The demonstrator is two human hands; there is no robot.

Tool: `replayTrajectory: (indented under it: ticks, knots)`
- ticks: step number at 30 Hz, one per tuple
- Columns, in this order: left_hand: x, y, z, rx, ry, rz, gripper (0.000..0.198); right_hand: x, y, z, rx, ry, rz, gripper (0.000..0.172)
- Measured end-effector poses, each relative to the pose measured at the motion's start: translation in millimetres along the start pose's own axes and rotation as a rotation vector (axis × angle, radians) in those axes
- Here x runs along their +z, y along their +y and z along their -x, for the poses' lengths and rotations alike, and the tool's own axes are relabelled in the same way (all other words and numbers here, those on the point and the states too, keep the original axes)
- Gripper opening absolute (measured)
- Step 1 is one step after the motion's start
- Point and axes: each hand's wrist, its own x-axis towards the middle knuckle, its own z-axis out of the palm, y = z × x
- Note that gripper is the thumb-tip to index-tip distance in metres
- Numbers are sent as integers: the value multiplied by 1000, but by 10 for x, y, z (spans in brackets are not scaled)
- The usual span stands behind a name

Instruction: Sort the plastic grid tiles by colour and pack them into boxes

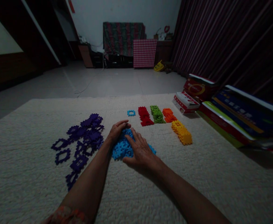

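Left grip (117, 131): fingers extended, slightly curved, flanking the pile's far left side; thumb unclear.
Right grip (140, 148): spread, palm down over the right side, thumb apart.
Forearms: angled inward from both lower corners.
Blue pieces (121, 148): heaped between and under hands, on pale quilted cover (174, 183).
Purple pieces (79, 162): scattered left of left forearm.

Clear mat (165, 138) between blue heap (124, 145) and yellow stack (182, 133) — purple pieces (94, 136) crowd left
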Motion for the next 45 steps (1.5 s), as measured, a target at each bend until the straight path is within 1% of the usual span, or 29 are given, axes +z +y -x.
replayTrajectory:
  ticks: [8,14,19,24,28,34,40,45]
  knots:
    - [2,5,-3,-1,-13,-11,56,35,42,-14,-6,32,9,98]
    - [28,45,19,-9,-40,-4,58,8,10,-24,0,19,9,96]
    - [29,52,35,-18,-46,22,55,17,-4,-35,4,64,-5,93]
    - [23,42,26,-16,-62,13,52,35,29,-38,-5,37,6,96]
    - [16,32,18,-3,-73,8,51,37,44,-39,-12,51,-13,94]
    - [10,32,20,-2,-74,2,53,16,27,-42,-6,22,-1,93]
    - [17,38,22,-16,-69,43,50,28,28,-44,-12,63,6,89]
    - [16,37,22,-21,-72,69,50,12,-1,-43,2,48,0,88]
